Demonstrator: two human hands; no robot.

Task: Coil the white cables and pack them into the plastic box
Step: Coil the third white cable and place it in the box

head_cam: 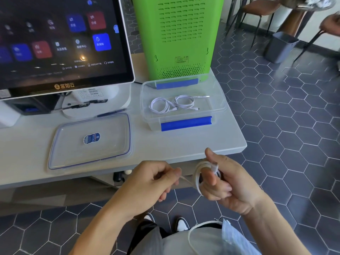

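Meanwhile, cable 3 gets wound

Below the table (184, 142) edge, the right hand (233, 183) wears white cable loops (197, 176) round its fingers, a form for the coil. The left hand (156, 178) pinches the loose end, likely to keep tension. Already 2 coiled cables (173, 104) lie in the open plastic box (219, 100); its lid (90, 142) rests beside.

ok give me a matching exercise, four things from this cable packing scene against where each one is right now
Things:
1. lid
2. two coiled cables
3. cable being coiled
4. green machine

Places:
A. inside the plastic box
B. flat on the table, left of the box
C. wound round the right hand, its tail pinched by the left hand
D. upright behind the box

Pairs: 1-B, 2-A, 3-C, 4-D
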